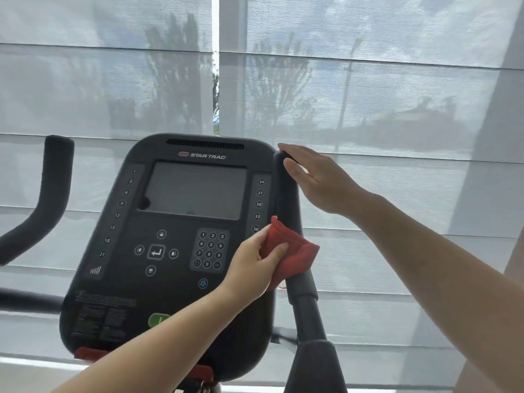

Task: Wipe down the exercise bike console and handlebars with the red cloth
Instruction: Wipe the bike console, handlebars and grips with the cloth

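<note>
The left handlebar (54, 188) stands bare at the far left, well apart from the console (170, 251) in the middle. Just right of the keypad, the left hand (252, 268) pinches the red cloth (295, 251) between thumb and fingers, pressing it onto the right handlebar (286, 194). The right hand (314, 177) lies open, fingers straight, on the bar's top end, holding nothing. To wipe well, wrap the cloth round the bar and stroke along its length.

Forearm (175, 336) hides perhaps half the console's (170, 293) button (156, 319).
</note>
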Demonstrator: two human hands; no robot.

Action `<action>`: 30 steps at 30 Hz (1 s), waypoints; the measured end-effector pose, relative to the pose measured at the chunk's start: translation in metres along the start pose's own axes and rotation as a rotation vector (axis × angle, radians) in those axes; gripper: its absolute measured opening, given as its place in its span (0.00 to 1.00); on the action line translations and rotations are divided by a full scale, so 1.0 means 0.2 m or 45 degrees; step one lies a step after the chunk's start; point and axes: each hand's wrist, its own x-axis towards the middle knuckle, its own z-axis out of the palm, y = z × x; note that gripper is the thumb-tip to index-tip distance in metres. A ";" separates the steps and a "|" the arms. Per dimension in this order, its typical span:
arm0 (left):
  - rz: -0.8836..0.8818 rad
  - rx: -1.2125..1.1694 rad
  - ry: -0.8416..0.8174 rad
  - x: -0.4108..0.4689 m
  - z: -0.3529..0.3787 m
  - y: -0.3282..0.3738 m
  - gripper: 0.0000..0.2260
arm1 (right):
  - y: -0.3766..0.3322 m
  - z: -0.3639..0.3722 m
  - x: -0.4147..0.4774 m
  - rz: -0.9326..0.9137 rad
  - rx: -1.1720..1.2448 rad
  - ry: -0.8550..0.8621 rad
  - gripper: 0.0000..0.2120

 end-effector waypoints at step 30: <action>-0.240 0.136 -0.312 -0.37 -0.14 0.21 0.07 | -0.04 -0.06 -0.17 0.291 0.336 0.002 0.22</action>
